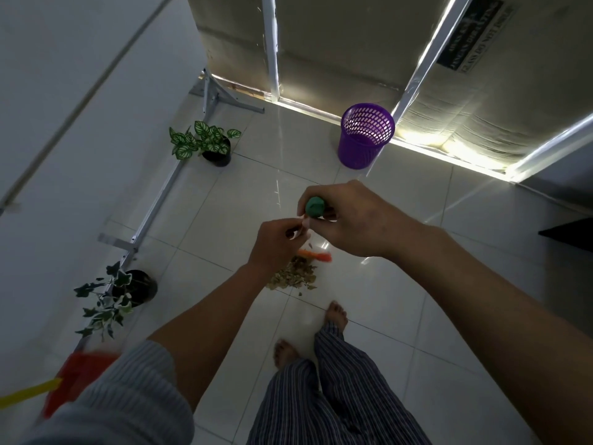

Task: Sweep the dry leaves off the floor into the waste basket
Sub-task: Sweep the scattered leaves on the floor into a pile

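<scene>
The purple basket (365, 135) stands by the wall, well apart from the leaves (293, 275) heaped on the tiles below both hands. The right hand (349, 220) is wrapped around the broom's green handle top (315, 207) (orange head (316, 254) touching the heap). The left hand (277, 244) pinches something thin and pale just beside it.

Right hand (356, 216) closed around green-capped broom handle (315, 207); left hand (276, 244) gripping lower on the same stick. Orange broom head (316, 255) touching heap of dry leaves (293, 276) on pale tiled floor (401, 284), just ahead of bare feet. Purple waste basket (365, 136) standing well apart, upright near the far wall. Two potted plants at left.
</scene>
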